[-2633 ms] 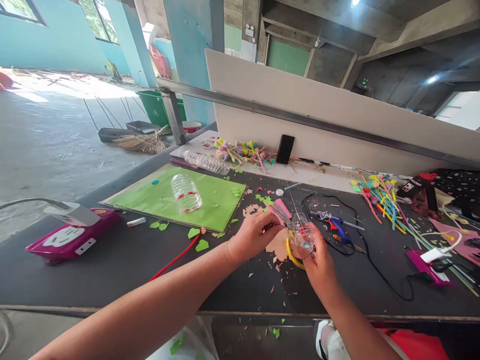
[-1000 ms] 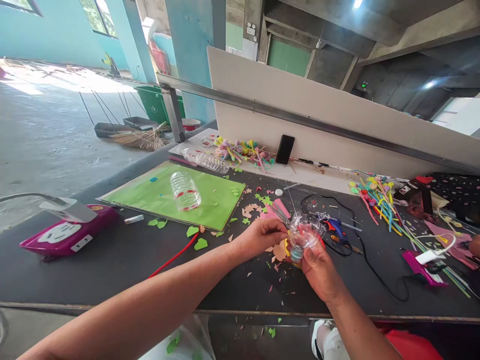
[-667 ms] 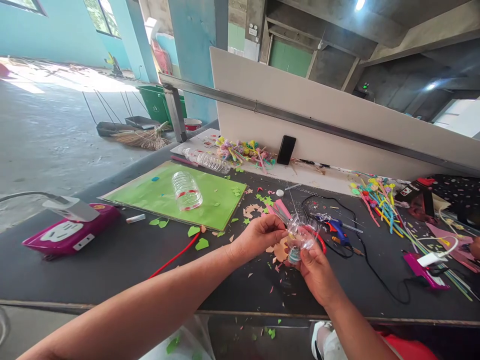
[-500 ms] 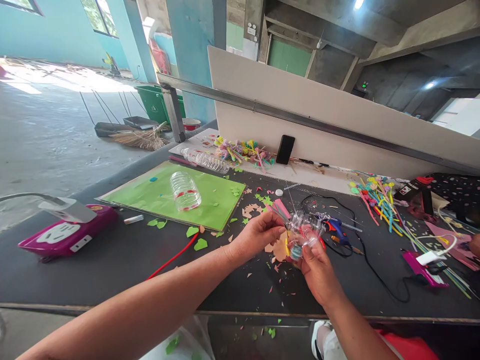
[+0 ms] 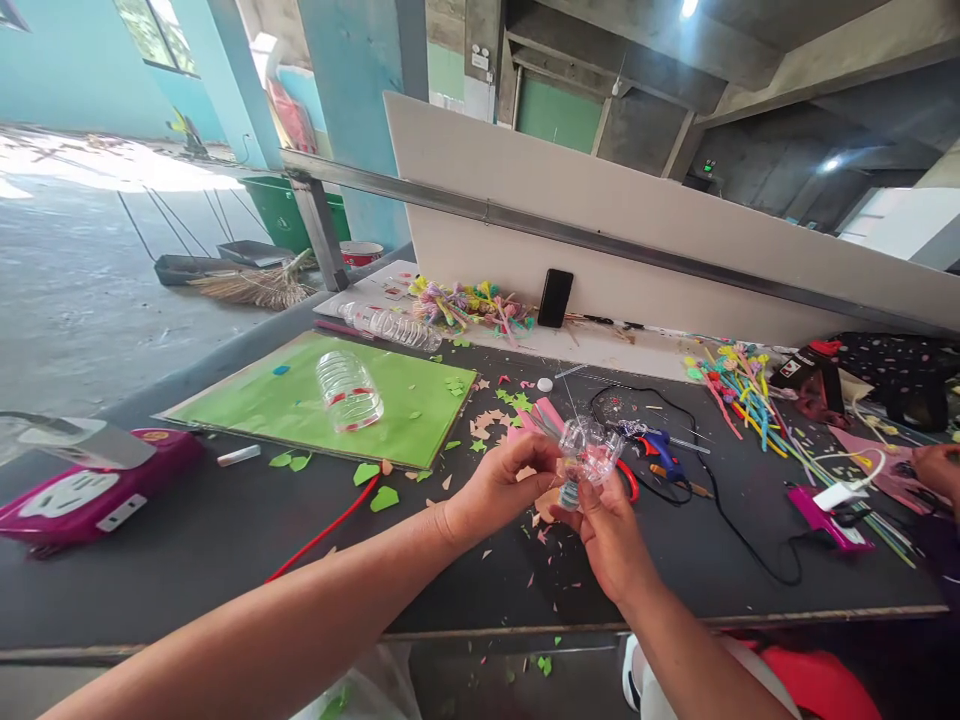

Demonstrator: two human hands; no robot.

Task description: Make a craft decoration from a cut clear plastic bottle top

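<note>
A cut piece of clear plastic bottle, with flared lobes at its top, is held above the table between my two hands. My right hand grips its lower right side, thumb in front. On its left edge, the fingers of my left hand are pinched together; the exact spot between the fingertips is hidden. Just behind the plastic lie pink paper strips and a red scissor-like handle. A blue hot glue gun rests to the right. Peach and pink paper scraps lie around.
A clear bottle section lies on a green sheet at left, with another bottle behind. Purple power strips flank the work area. A phone leans at the back. Colourful pipe-cleaner flowers and another person's hand are right.
My hands and the clear plastic piece have shifted slightly left in view as the camera turned right. My left fingers are now closer against the plastic. More of the other person's hand shows.
</note>
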